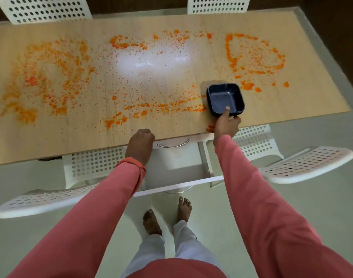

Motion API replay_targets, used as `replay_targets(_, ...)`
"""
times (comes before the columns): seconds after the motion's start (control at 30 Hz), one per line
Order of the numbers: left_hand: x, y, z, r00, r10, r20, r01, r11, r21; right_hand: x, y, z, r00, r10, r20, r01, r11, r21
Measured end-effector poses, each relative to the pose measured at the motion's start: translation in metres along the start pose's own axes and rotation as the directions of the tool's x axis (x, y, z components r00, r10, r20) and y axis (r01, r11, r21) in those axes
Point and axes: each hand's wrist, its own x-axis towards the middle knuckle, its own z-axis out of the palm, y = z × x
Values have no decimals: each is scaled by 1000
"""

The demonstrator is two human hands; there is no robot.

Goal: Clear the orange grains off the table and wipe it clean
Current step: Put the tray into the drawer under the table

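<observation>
Orange grains [57,77] lie scattered over most of the long wooden table [292,105], thick at the left, along the near middle and in a ring at the far right. A dark blue square bowl [223,97] sits empty near the table's front edge at the right. My right hand [226,125] pinches its near rim, with the thumb inside the bowl. At the front edge in the middle, my left hand [140,143] rests curled in a fist, and nothing shows in it.
A white drawer [177,167] with a metal handle stands pulled out under the table between my arms. White perforated chairs stand at the near left [41,199] and near right [306,163]. Two more chairs [45,9] stand behind the table.
</observation>
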Motion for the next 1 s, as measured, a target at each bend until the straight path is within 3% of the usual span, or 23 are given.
replay_targets(0.23, 0, 0, 1, 1000, 1, 5, -1, 1000, -11, 22, -1, 1, 999, -28, -16, 27, 997, -72)
replay_targets(0.33, 1, -3, 3, 1000, 14, -10, -14, 1000, -26, 1, 21, -14, 976, -124, 177, 124, 992, 11)
replay_targets(0.4, 1, -4, 4, 1000, 16, -17, -17, 999, -30, -20, 39, -27, 914, -159, 373, 152, 987, 48)
replay_targets(0.47, 2, -6, 4, 1000, 19, -14, -20, 999, -29, -41, 56, -41, 824, -103, 556, 155, 987, -47)
replay_targets(0.57, 3, -7, 3, 1000, 26, -8, -26, 999, -28, -49, 90, -53, 661, 86, 745, 205, 935, -290)
replay_targets(0.63, 3, -7, 4, 1000, 27, -2, -27, 999, -21, -46, 112, -54, 599, 234, 766, 250, 854, -456)
replay_targets(0.7, 3, -8, 6, 1000, 22, 2, -21, 1000, -12, -44, 130, -47, 613, 329, 718, 290, 752, -592)
replay_targets(0.8, 4, -8, 8, 1000, 16, -5, -16, 1000, 9, -36, 148, -29, 684, 416, 599, 234, 653, -720)
replay_targets(1.0, 6, -9, 13, 999, 20, -37, -19, 999, 29, -22, 173, 13, 826, 434, 359, 40, 591, -806)
